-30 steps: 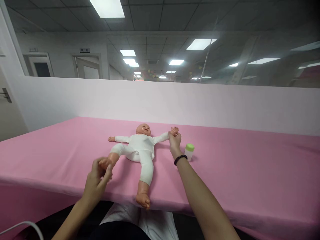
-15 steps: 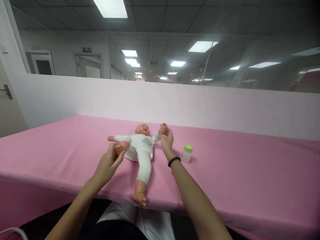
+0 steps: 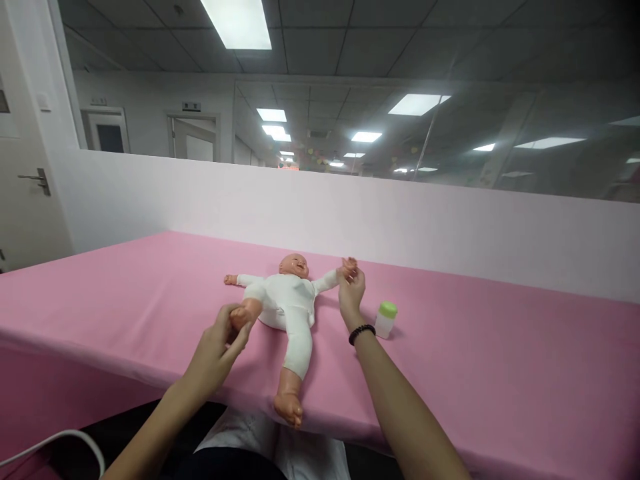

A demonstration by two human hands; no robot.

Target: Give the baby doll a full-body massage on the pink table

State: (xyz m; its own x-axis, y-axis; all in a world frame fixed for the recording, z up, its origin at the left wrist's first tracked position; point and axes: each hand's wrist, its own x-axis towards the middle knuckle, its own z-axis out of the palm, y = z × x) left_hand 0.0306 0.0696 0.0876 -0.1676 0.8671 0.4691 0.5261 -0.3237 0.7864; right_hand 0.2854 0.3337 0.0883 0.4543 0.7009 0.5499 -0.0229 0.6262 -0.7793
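Observation:
A baby doll [image 3: 293, 293] in a white body suit lies on its back on the pink-covered table [image 3: 450, 360], its head away from me. One of its legs is raised and bent, and my left hand [image 3: 220, 347] is closed round that foot. The other leg stretches toward the table's front edge. My right hand [image 3: 352, 288], with a dark bead bracelet at the wrist, holds the doll's arm near its hand, on the right. The doll's other arm lies out to the left, untouched.
A small clear bottle with a green lid [image 3: 386, 320] stands just right of my right wrist. Behind the table runs a white low wall [image 3: 340, 207] with glass above it. At the lower left a white cable [image 3: 75, 433] curves beside the table.
The view has shifted a little. My right hand has moved the doll's arm outward to the right. My left hand still holds the foot, which is slightly lower.

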